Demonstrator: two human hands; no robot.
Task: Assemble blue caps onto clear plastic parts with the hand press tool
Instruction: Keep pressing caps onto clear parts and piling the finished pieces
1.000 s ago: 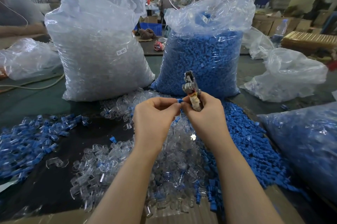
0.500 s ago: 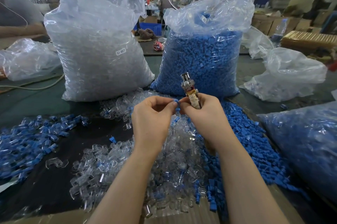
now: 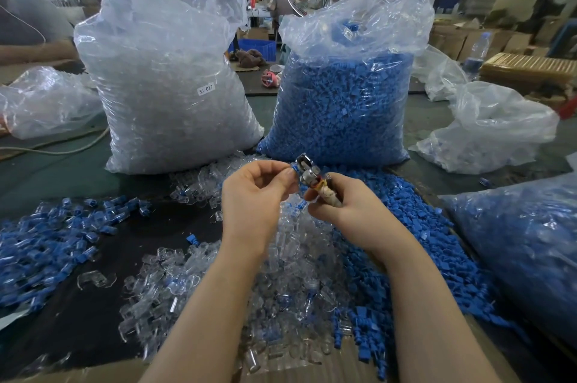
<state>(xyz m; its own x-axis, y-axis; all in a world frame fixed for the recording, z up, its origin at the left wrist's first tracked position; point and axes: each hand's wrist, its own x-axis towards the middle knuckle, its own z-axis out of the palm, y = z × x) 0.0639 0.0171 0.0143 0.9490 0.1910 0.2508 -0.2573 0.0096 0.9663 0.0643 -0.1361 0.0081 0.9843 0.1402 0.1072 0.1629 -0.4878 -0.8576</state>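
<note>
Pinching a blue cap (image 3: 293, 168) between thumb and fingertips, left hand (image 3: 256, 195) raised above the loose clear plastic parts (image 3: 218, 282) on the surface (image 3: 93, 304). Curled round the taped handle of the hand press tool (image 3: 312, 183), right hand (image 3: 349, 208) just beside the left, tool's metal head tilted up and left, touching or nearly touching the cap. Whether a clear part sits at the tool's head: cannot tell, too small and partly hidden by fingers.

Heaped under and to the right of the right forearm, loose blue caps (image 3: 415, 226). Spread at the left on the dark mat, a pile of parts showing both clear and blue (image 3: 46, 242). Standing upright behind the hands, a large bag of clear parts (image 3: 168, 95) with a small white label, and just beside it to the right a large bag of blue caps (image 3: 343, 101), both blocking the far side of the surface. Lying at the right edge, another bag with blue contents (image 3: 530, 251); farther back, crumpled near-empty bags (image 3: 487, 129).
</note>
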